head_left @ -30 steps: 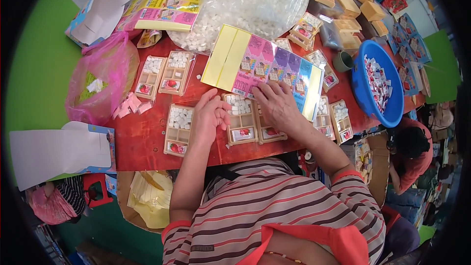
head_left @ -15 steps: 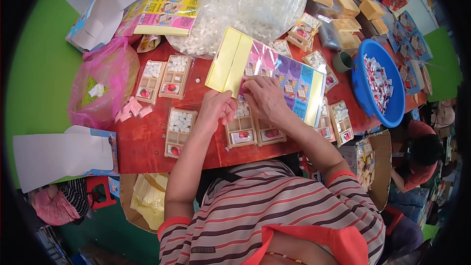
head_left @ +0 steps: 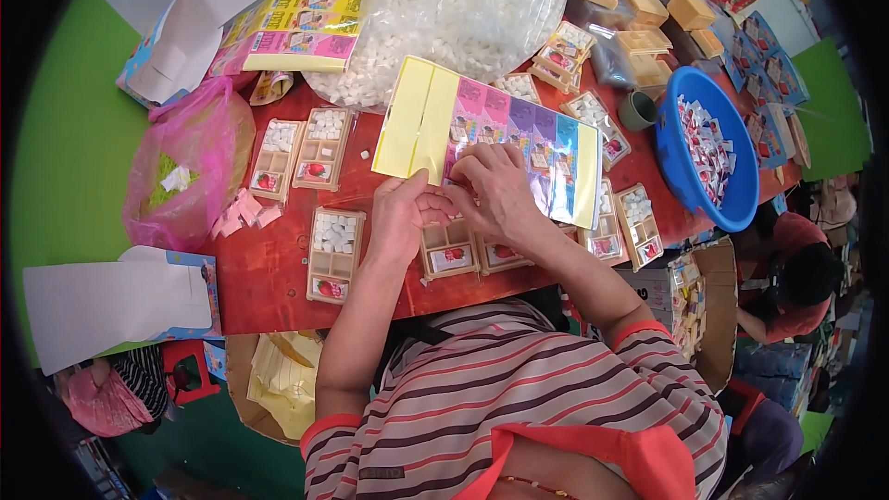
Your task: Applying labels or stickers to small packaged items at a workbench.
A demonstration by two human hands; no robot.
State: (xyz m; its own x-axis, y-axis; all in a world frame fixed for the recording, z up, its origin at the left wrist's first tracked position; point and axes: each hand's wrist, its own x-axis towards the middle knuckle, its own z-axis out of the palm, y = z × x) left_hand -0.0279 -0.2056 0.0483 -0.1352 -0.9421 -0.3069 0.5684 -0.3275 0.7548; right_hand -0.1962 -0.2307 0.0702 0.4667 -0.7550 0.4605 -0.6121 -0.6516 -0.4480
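The left hand [head_left: 400,220] pinches the near edge of one glossy, flat, rectangular sheet [head_left: 421,120], yellow at one end, then pink, purple and blue; the right hand [head_left: 505,190] lays bent fingers on its printed face, whether gripping I cannot tell. Two beige compartmented trays [head_left: 451,257] lie partly hidden beneath. Left of the hands, three more hold white cubes [head_left: 334,230]. Beyond bulges a crinkled clear bag [head_left: 435,9]; rightward, one round blue tub [head_left: 676,176] holds sachets [head_left: 708,143].

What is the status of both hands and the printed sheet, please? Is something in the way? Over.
Left hand pinching printed sheet at lower edge. Right hand bent over sheet's printed face. Compartmented tray beneath, partly hidden.
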